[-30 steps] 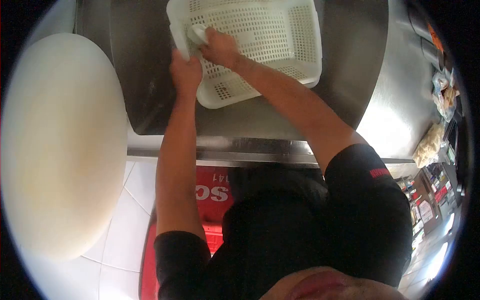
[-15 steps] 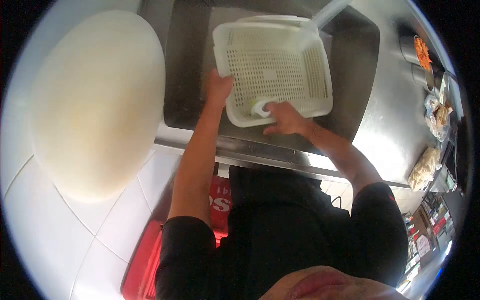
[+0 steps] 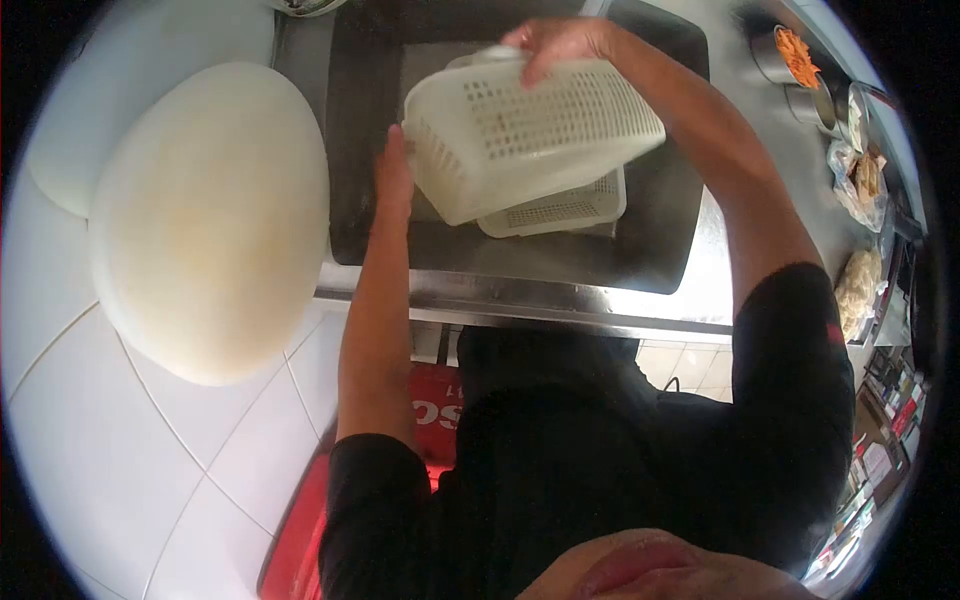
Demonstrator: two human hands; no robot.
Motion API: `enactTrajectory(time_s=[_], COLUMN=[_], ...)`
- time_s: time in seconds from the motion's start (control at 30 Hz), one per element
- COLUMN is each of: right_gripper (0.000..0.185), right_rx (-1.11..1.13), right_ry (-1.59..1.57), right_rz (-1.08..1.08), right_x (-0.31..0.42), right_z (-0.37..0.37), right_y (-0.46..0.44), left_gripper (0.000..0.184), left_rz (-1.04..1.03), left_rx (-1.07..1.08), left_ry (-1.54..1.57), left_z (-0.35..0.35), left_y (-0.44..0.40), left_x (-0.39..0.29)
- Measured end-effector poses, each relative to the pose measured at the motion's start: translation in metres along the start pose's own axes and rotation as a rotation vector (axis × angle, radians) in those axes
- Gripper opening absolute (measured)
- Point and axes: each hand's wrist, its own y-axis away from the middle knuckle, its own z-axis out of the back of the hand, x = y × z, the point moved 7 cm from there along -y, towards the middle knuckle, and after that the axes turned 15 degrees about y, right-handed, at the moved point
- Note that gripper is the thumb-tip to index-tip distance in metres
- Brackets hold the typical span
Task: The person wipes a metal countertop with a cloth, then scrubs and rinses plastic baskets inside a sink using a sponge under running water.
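Observation:
A white perforated plastic basket (image 3: 545,130) is tipped up over the sink, its slotted outer wall facing me. At its left end, my left hand (image 3: 393,175) grips the basket, with the fingers partly hidden behind the rim. My right hand (image 3: 560,45) is bent over the basket's far upper edge. Its fingers close on a white scrubber (image 3: 500,54), which is blurred and partly covered by the hand. Beneath the raised basket, a second white basket (image 3: 560,212) lies in the sink.
The dark metal sink (image 3: 480,262) surrounds the baskets. A large white rounded board (image 3: 215,220) leans at the left by the tiled wall. On the right counter stand a metal container of orange shreds (image 3: 797,58), another metal pot (image 3: 812,105) and plastic bags (image 3: 858,185).
The basket has been tipped from lying open toward me onto its side, exposing the second basket. My right hand has moved from inside the near corner to the far edge with the scrubber.

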Motion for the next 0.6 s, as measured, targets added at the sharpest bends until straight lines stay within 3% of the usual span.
enactTrajectory(time_s=[0.07,0.17,0.27,0.37,0.43,0.5,0.53,0.6], right_gripper=[0.056,0.039,0.024,0.015,0.042,0.044,0.046,0.051], right_rx=[-0.31,-0.748,-1.204,-1.047,-0.718,-0.601,-0.484,-0.661], right_ry=[0.371,-0.364,0.212,0.452,0.037,-0.005,0.059,0.34], right_rz=[0.019,0.062,-0.394,-0.104,-0.258,-0.2,-0.316,-0.519], right_x=[-0.021,-0.116,-0.085,-0.053,0.013,0.038,0.059,-0.039], right_z=[0.038,0.071,0.086,0.06,0.032,0.002,0.0,-0.016], right_y=[-0.018,-0.044,0.013,0.027,0.037,0.026,0.031,0.022], left_gripper=[0.06,0.059,0.056,0.053,0.052,0.051,0.05,0.049], left_rz=[-0.022,-0.037,-0.099,-0.181,-0.236,-0.214,-0.212,-0.229], left_rx=[0.032,0.032,-0.003,-0.079,-0.118,-0.096,-0.087,-0.1], left_ry=[0.02,0.07,0.11,0.035,-0.097,-0.069,-0.052,-0.126], left_z=[-0.012,-0.012,-0.012,-0.009,-0.005,-0.008,-0.012,-0.005], left_y=[0.005,0.001,0.007,0.016,0.015,0.022,0.02,0.015], left_x=[0.003,0.031,0.036,0.017,0.011,0.014,0.012,0.025])
